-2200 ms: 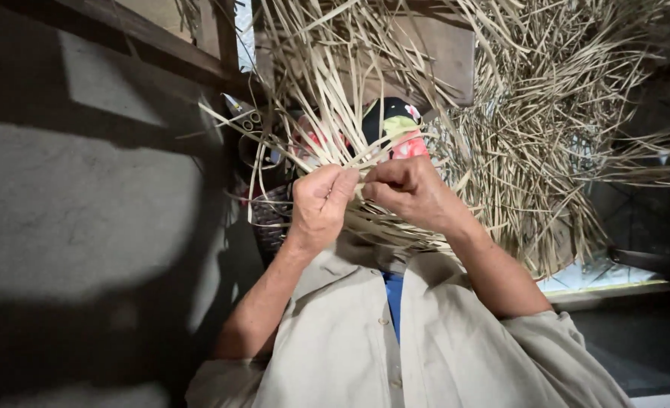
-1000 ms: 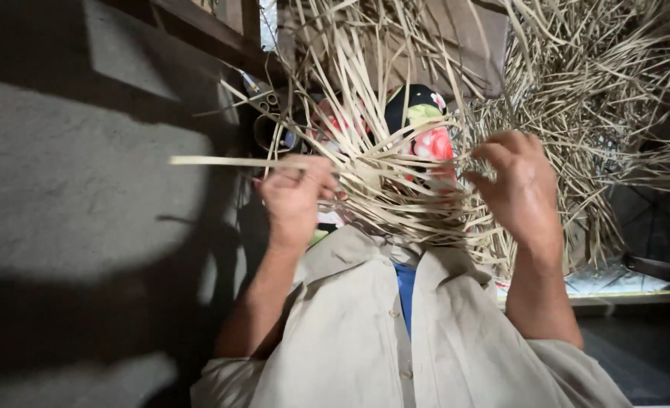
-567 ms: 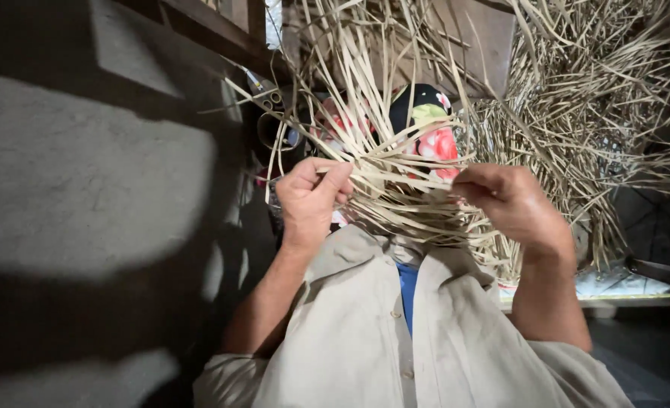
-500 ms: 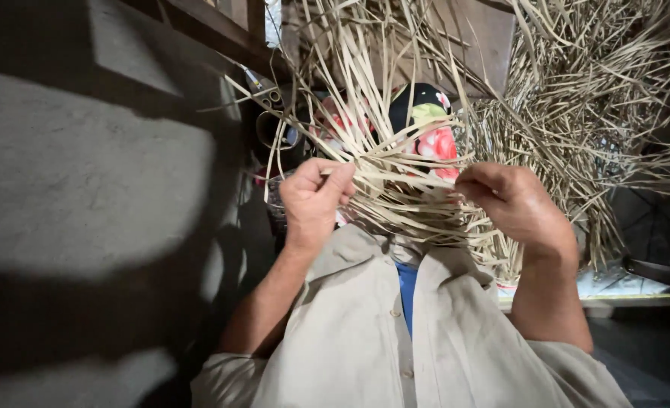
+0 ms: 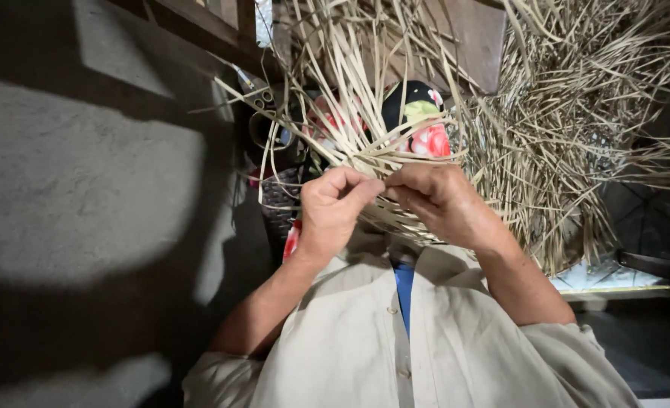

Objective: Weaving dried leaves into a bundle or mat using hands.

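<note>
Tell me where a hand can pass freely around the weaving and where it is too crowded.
Free: the dark stretch left of the left hand, along the grey wall, and the lower right corner beyond the right hand, below the pale ledge. Crowded: the woven straw strips fan out above both hands, and the loose straw heap fills the upper right.

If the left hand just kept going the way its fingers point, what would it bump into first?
The left hand points across toward the right hand, fingertips nearly meeting over the woven straw strips both pinch. It would most likely meet the right hand's fingers first, though depth between them is hard to judge.
</note>
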